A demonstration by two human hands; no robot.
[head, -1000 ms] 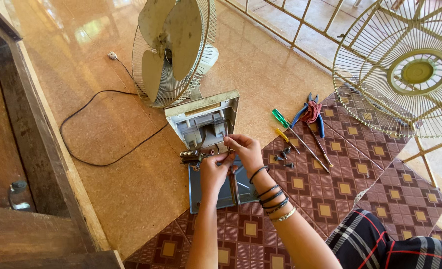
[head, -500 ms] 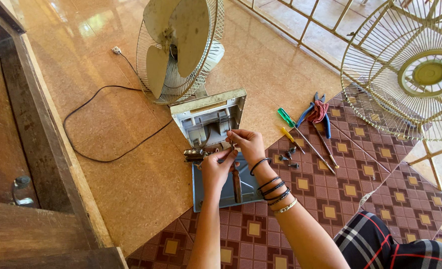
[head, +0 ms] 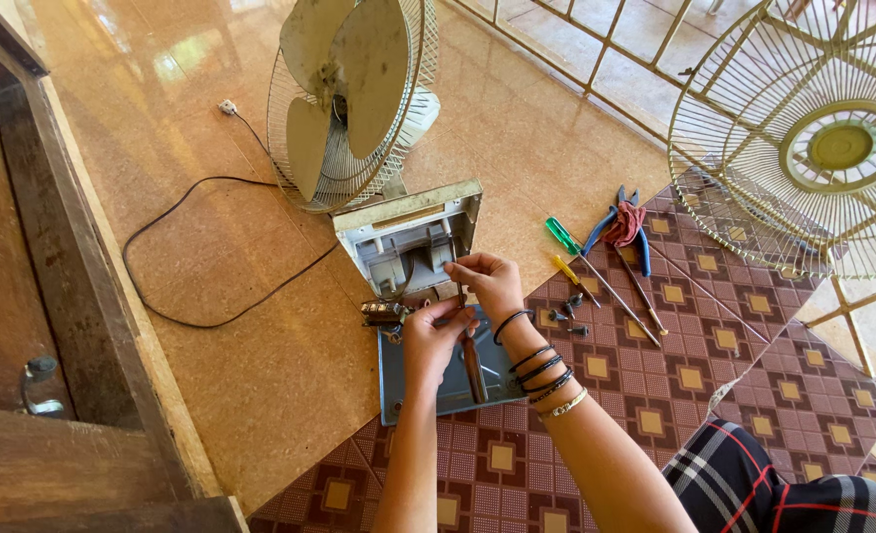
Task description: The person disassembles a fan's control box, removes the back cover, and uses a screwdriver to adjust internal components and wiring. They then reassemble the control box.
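Polished orange stone floor [head: 260, 395] meets a patterned maroon tiled mat [head: 675, 395] beside a dark wooden door frame [head: 53, 296]. Largest is the detached cream wire fan guard [head: 803, 128] at upper right, then the cream bladed fan [head: 344, 94] with its black cord [head: 211, 247]. An opened grey plastic fan base housing [head: 408, 232] shows inner ribs and wires; its grey bottom plate [head: 428, 385] lies below. Over it, the left hand [head: 436, 341] grips a small dark switch block [head: 383, 313], and the right hand [head: 487, 281] pinches a thin wire. Green screwdriver [head: 562, 235], blue-handled pliers [head: 615, 217] and small screws [head: 568, 311] lie nearby.
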